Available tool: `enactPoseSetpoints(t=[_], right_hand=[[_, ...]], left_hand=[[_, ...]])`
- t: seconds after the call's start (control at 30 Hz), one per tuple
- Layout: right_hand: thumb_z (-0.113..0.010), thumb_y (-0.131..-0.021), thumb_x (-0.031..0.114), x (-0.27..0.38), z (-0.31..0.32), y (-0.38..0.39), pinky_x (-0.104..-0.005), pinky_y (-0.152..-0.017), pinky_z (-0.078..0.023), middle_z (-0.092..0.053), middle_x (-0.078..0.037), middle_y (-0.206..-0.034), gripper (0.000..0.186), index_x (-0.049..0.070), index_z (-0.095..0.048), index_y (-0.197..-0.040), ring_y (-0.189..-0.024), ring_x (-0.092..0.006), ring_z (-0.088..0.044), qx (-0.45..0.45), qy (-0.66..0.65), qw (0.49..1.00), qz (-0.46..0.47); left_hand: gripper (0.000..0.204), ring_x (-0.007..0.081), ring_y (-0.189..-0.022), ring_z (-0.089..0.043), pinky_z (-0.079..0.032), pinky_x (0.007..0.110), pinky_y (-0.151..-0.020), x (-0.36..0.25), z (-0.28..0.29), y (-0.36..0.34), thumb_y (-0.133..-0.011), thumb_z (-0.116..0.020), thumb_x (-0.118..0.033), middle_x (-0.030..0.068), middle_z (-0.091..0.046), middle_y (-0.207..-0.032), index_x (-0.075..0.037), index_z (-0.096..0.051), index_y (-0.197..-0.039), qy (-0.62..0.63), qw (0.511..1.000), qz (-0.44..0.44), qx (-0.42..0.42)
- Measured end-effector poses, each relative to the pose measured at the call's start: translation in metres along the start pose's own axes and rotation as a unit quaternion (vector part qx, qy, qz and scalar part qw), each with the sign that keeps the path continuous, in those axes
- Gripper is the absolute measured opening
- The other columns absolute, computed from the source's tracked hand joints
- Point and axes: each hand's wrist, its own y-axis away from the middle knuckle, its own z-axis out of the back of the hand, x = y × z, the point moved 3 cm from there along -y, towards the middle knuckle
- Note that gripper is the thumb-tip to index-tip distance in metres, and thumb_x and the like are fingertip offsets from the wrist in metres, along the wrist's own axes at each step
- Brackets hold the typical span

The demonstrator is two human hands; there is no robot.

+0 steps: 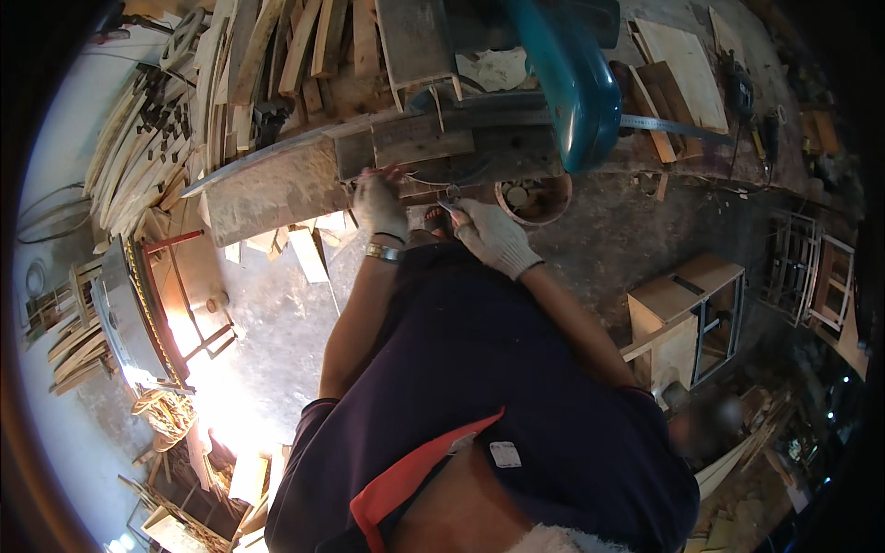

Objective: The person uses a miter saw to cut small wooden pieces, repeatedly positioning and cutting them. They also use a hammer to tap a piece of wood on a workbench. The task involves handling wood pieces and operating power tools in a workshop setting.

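Observation:
My left hand (380,208), in a pale knit glove with bare fingertips, is at the near edge of a dark wooden workbench (424,146). Its fingers are blurred, so I cannot tell how they are set. My right hand (495,240) wears a matching glove. Its fingers are closed on a small, thin metal tool (448,206) whose kind I cannot make out. A thin pale strand (426,179) curves along the bench edge between the two hands. Just beyond my right hand stands a round, open container (535,201).
A teal machine arm (576,101) overhangs the bench, with a metal ruler (673,127) at its right. Wood strips (304,46) are piled far left. A wooden cabinet (687,309) stands right, and a red metal frame (189,295) left. Offcuts lie about the floor.

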Motion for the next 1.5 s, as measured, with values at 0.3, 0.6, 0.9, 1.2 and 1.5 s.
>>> enactPoseSetpoints(t=[0.3,0.6,0.9,1.2,1.5], right_hand=[[-0.051,-0.103,0.017,-0.055,0.057,0.035,-0.0404,-0.068,-0.054,-0.07,-0.013,-0.089,0.031,0.012,-0.067,-0.129,-0.075,-0.0256,-0.071,-0.162,-0.06,0.973,-0.152],[-0.048,-0.108,0.013,-0.063,0.099,0.021,-0.0281,-0.069,-0.056,-0.072,-0.016,-0.112,0.034,0.002,-0.061,-0.137,-0.076,-0.0162,-0.071,-0.243,-0.271,0.931,-0.005],[-0.065,-0.104,0.011,-0.068,0.09,-0.039,-0.0266,-0.074,-0.057,-0.076,-0.015,-0.109,0.027,-0.003,-0.068,-0.126,-0.092,-0.016,-0.073,-0.254,-0.255,0.933,0.02],[-0.065,-0.096,-0.006,-0.095,0.065,-0.136,-0.0317,-0.08,-0.063,-0.074,-0.022,-0.11,0.017,-0.012,-0.069,-0.111,-0.097,-0.03,-0.075,-0.137,-0.389,0.906,0.099],[-0.03,-0.115,0.03,-0.141,0.044,-0.167,-0.045,-0.088,-0.061,-0.07,-0.031,-0.108,0.057,-0.018,-0.061,-0.113,-0.094,-0.0437,-0.068,-0.047,-0.388,0.911,0.132]], left_hand=[[0.019,0.0296,-0.085,-0.07,-0.054,0.042,-0.076,-0.026,0.027,-0.052,-0.093,-0.058,-0.013,0.017,-0.074,-0.098,-0.003,-0.066,-0.107,-0.389,0.893,-0.226,-0.022],[0.028,0.0403,-0.092,-0.071,-0.054,0.049,-0.08,-0.019,-0.017,-0.061,-0.088,-0.073,-0.029,0.0201,-0.073,-0.097,-0.005,-0.07,-0.102,-0.504,0.823,-0.26,-0.03],[0.021,0.0367,-0.087,-0.074,-0.055,0.043,-0.077,-0.011,-0.012,-0.067,-0.086,-0.075,-0.025,0.0173,-0.076,-0.092,-0.006,-0.074,-0.096,-0.478,0.842,-0.247,-0.03],[0.023,0.0345,-0.089,-0.075,-0.055,0.041,-0.079,-0.02,-0.018,-0.058,-0.086,-0.074,-0.025,0.0162,-0.077,-0.094,-0.008,-0.076,-0.102,-0.477,0.851,-0.218,-0.033],[0.027,0.0348,-0.092,-0.074,-0.055,0.042,-0.08,-0.02,-0.017,-0.06,-0.086,-0.072,-0.027,0.0159,-0.078,-0.097,-0.009,-0.077,-0.105,-0.492,0.843,-0.212,-0.047]])
